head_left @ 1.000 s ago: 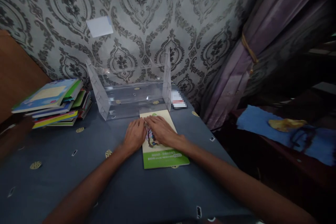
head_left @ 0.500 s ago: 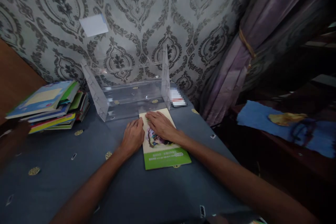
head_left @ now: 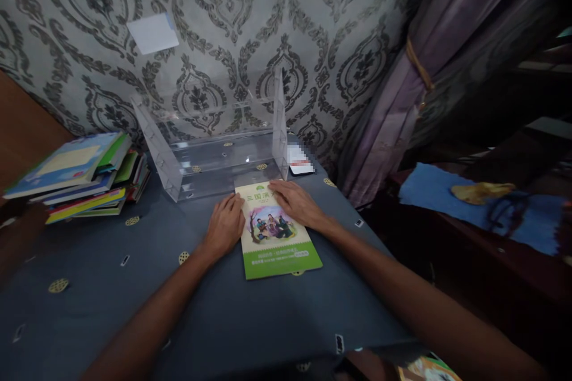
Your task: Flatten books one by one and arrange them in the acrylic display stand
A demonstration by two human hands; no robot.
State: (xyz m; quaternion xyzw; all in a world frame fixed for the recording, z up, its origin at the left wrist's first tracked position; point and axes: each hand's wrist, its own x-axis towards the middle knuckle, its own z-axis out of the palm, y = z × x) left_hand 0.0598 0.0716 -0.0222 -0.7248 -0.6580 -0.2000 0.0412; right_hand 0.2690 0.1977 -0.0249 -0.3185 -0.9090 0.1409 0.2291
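A thin book (head_left: pixel 279 259) with a cream and green cover lies on the dark cloth-covered table. Its front carries Chinese characters and a picture of several figures under a tree. My left hand (head_left: pixel 227 220) rests palm down along the book's left edge, its fingers slightly bent and touching the border. Across the upper right edge lies my right hand (head_left: pixel 297 205), fingers stretched over the corner and hiding part of the title. Neither hand is wrapped round the book, and both thumbs are mostly hidden. Just behind the book stands a clear plastic rack (head_left: pixel 223 158).
Books (head_left: pixel 84 169) are piled at the left, with a blurred person's arm (head_left: pixel 22 232) near them. A white card (head_left: pixel 300 161) lies right of the rack. Beyond the table's right edge are a tied curtain (head_left: pixel 384 119) and a blue cloth (head_left: pixel 429 187). Another book (head_left: pixel 429 369) shows below the front edge.
My right hand has slid from the middle of the cover to its upper right edge, uncovering the picture and part of the title. My left hand stays at the left edge. The view shifts slightly.
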